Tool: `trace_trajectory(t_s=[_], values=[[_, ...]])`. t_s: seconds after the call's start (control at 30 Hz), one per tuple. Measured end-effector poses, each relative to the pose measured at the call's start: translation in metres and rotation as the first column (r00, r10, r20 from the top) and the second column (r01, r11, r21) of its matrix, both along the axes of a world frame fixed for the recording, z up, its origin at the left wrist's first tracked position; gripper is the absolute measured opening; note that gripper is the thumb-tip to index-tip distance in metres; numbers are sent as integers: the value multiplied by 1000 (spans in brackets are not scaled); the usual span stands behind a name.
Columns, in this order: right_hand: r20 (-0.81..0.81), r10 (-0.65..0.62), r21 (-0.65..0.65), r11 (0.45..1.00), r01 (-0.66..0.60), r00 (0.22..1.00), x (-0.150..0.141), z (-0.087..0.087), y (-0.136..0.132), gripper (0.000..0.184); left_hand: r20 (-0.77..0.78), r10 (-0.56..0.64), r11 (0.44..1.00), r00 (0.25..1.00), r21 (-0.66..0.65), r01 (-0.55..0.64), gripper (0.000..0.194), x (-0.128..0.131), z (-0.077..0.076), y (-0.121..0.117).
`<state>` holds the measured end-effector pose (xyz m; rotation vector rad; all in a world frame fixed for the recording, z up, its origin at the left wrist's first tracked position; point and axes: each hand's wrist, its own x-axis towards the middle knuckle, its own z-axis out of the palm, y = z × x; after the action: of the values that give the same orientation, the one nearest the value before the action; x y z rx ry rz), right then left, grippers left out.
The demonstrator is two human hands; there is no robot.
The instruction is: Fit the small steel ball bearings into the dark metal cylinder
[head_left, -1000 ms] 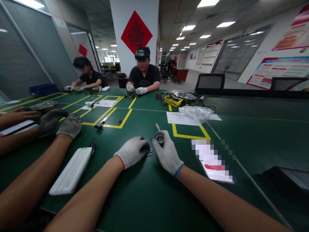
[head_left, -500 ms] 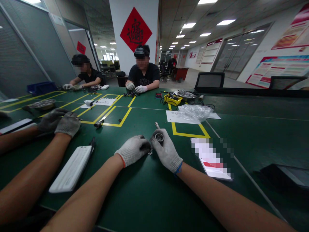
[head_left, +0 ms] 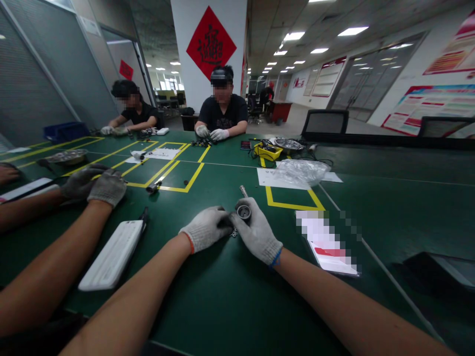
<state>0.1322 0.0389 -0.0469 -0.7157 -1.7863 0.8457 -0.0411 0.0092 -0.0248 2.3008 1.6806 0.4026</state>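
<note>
My right hand (head_left: 260,230), in a white knit glove, is wrapped round a metal cylindrical part (head_left: 244,213). Its round, hollow end faces up towards me, and a thin metal stem points away beyond my fingers. My left hand (head_left: 206,228), gloved too, has its fingers pinched together right beside the part and nearly touches my right thumb. The dark-stained fingertips hide whatever they may hold. Several tiny shiny rings (head_left: 233,232) lie on the green table (head_left: 222,306) between my two hands.
A co-worker's gloved hands (head_left: 107,188) are close on my left, near a white power bank-like box (head_left: 113,254). A phone (head_left: 330,244) lies at right. Farther off are a plastic bag (head_left: 302,172), a yellow tray (head_left: 267,152), a metal part (head_left: 153,187) and two seated people.
The view has shifted slightly. My left fingers have come a little closer to the metal part; my right hand keeps its hold.
</note>
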Motion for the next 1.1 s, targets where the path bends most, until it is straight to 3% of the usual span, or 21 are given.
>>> trace_trajectory(t_s=[0.1,0.2,0.27,0.4,0.5,0.73,0.83,1.0,1.1], values=[[-12,-25,-1,1000,25,1000,1,-1,1,15,79,35,999,996,-20,-33,15,-2,3,0],[-5,-41,-2,999,41,999,1,-1,1,12,264,67,998,962,-25,-63,15,-3,7,-2],[-2,-44,-2,999,44,999,2,0,2,11,442,66,998,895,-45,-52,17,-2,10,-4],[-26,-65,1,998,65,998,2,2,2,9,730,128,989,671,-142,-34,21,-3,16,-7],[-31,-68,5,998,68,997,2,1,2,10,800,171,981,575,-195,-21,25,-3,17,-8],[0,-39,-2,999,39,999,1,1,1,8,853,132,991,505,-100,-91,23,2,21,-12],[6,-10,-16,1000,11,1000,1,2,0,8,829,65,994,556,-7,-105,20,6,27,-17],[48,69,-54,996,-67,996,1,5,-4,7,633,-3,988,774,119,-93,10,13,33,-24],[66,135,-43,990,-133,989,2,7,-4,5,549,-5,987,836,138,-84,6,17,33,-25]])
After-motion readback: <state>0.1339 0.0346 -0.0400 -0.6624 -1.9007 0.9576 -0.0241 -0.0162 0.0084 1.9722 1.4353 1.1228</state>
